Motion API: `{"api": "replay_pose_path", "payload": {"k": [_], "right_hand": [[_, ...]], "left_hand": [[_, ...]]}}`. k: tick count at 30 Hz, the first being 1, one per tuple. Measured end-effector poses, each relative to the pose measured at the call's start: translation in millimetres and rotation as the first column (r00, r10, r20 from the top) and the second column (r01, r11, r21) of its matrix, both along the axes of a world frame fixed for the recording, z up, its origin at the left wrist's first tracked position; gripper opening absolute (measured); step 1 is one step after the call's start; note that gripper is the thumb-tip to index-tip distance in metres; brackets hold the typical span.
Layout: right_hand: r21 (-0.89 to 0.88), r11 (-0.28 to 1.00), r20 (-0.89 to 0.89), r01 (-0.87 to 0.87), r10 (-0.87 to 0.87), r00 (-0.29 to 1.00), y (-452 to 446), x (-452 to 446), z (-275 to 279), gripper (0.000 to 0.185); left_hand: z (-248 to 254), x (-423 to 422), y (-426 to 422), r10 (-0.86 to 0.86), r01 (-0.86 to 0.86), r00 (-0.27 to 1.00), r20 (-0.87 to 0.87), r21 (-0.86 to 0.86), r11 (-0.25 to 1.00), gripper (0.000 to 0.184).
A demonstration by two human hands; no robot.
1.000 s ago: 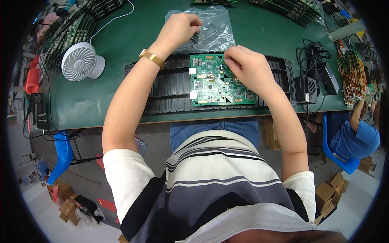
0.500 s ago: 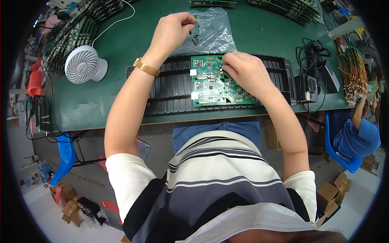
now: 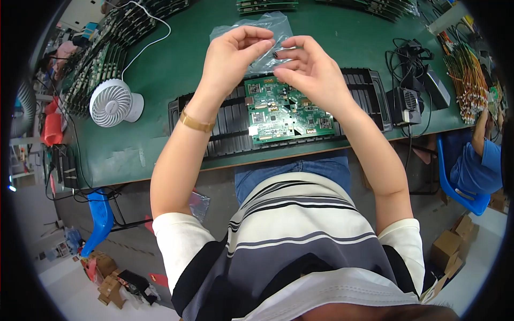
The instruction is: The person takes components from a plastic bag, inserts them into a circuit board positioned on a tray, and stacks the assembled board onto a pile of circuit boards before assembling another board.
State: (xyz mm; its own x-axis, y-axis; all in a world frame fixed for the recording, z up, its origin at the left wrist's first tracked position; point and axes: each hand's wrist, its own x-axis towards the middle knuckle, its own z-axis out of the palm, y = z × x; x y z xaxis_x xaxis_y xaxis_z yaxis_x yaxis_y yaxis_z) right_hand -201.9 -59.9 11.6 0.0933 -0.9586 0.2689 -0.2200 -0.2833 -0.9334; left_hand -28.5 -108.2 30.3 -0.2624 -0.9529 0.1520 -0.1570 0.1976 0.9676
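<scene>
A green circuit board lies across a black slotted tray in front of me. Above the board's far edge, my left hand is closed in a pinch, thumb against forefinger; whatever it holds is too small to make out. Facing it, my right hand has its thumb and fingers curved but apart. A small black part shows at a right fingertip; I cannot tell whether it is touched or lies behind. Under both hands is a clear plastic bag, partly hidden.
A white fan stands left beside stacked circuit boards. More boards line the far edge. On the right are a black adapter box, tangled cables and a wire bundle. A person in a blue shirt sits at right.
My right hand has left the circuit board and risen to the left hand. The left hand has moved slightly right and nearer, off the bag. The camera view has shifted a little.
</scene>
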Motion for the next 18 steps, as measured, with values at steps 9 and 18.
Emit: {"api": "replay_pose_path", "payload": {"k": [9,18], "right_hand": [[0.128,0.986,0.265,-0.107,0.07,0.962,26,-18,-5,0.028],[-0.011,1.0,-0.272,0.015,-0.018,0.962,51,-53,-17,0.015]], "left_hand": [[-3,-11,42,0.03,-0.023,0.98,-0.194,0.036,0.999,0.015],[-16,8,92,0.04,-0.042,0.998,0.05,0.045,0.998,0.012]]}}
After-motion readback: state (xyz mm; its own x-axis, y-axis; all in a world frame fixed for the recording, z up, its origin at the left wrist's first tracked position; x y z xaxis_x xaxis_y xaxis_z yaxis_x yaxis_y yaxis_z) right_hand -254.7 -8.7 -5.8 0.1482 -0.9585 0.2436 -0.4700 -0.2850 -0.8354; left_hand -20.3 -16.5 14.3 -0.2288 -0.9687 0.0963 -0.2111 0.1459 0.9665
